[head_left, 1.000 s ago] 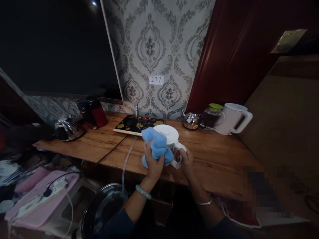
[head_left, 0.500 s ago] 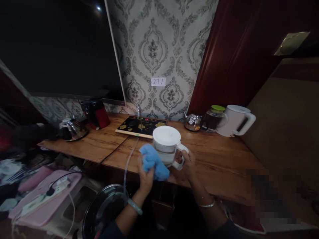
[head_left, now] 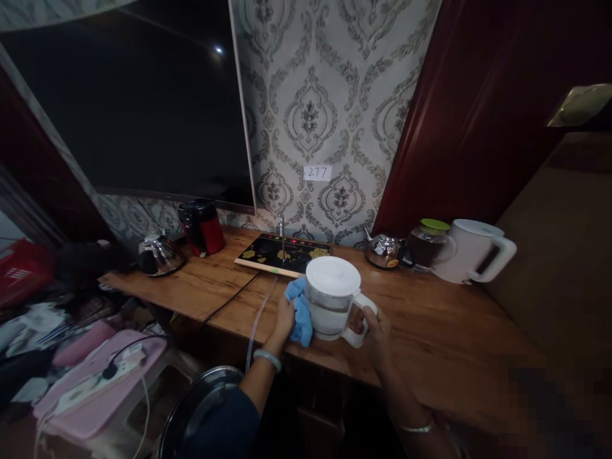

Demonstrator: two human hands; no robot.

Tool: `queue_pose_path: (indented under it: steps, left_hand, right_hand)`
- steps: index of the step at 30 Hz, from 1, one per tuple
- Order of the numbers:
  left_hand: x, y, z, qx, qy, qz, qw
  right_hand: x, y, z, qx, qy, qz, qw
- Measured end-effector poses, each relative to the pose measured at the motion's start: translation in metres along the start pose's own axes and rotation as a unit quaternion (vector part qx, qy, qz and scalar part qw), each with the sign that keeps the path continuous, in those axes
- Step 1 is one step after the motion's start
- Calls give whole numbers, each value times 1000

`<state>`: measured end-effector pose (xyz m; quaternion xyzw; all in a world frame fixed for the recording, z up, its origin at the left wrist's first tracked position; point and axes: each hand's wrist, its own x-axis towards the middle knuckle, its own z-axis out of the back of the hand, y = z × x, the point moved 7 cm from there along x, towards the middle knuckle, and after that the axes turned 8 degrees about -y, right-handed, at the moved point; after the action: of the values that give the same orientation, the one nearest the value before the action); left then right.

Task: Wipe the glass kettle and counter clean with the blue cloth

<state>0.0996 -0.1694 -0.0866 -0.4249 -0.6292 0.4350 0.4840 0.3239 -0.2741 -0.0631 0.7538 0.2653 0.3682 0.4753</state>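
Observation:
A clear glass pitcher (head_left: 329, 312) with a white lid and white handle is upright near the front edge of the wooden counter (head_left: 421, 338). My right hand (head_left: 377, 335) is closed around the pitcher's handle. In my left hand (head_left: 285, 319) is a crumpled blue cloth (head_left: 301, 315), pressed against the pitcher's left side. Part of the cloth and some left fingers are hidden from view. Just behind the pitcher sits a black tea stove panel (head_left: 268, 252) with gold flowers and a thin metal spout.
A small steel kettle (head_left: 382, 250), a glass jug with green lid (head_left: 425, 245) and a large white jug (head_left: 466, 252) line the back right. At left stand another steel kettle (head_left: 160, 255) and a red-black kettle (head_left: 203, 229). Below are a black basin (head_left: 210, 389) and a power strip (head_left: 100, 386).
The blue cloth in my left hand has come up against the pitcher's left side and turned more upright. My right hand still grips the handle. The camera view has shifted slightly.

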Motion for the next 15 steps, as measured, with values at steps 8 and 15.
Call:
queue_pose_path:
  steps: [8,15]
  left_hand:
    - [-34,10,15,59,-50,-80,994]
    - [-29,10,20,83,-64,-79,991]
  right_hand:
    - [6,-4,-5,21,26,-58,998]
    - [18,18,-16,-43,4,-38,998]
